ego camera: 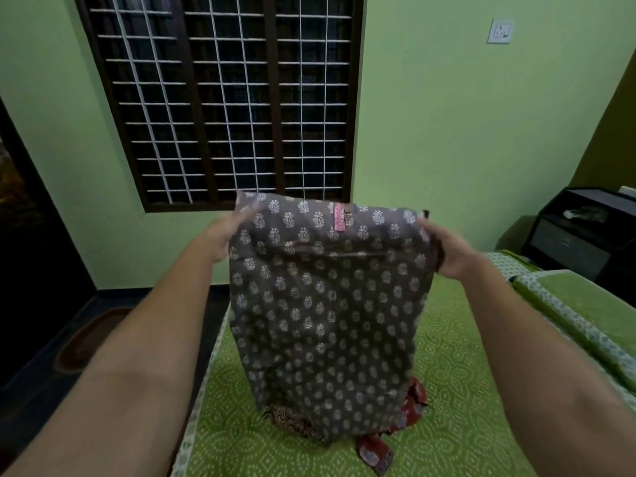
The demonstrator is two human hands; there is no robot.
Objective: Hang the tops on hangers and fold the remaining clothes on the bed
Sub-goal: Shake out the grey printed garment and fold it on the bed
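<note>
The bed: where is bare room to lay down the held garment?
Bare green bedcover lies right of the hanging grey printed garment, up to the pillow, and left toward the bed's edge. It is crowded under the garment's hem, where red printed clothes lie heaped.

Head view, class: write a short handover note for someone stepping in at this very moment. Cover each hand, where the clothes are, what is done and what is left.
Left hand: grips the top left edge of the grey printed garment.
Right hand: grips its top right edge.
The garment hangs spread between both hands above the green bed; its lower end reaches a small heap of red and dark patterned clothes lying on the bed.
Done: nothing hung or folded is visible; no hanger is in view.
Left: deal with this garment, then sort the heap beneath it.
</note>
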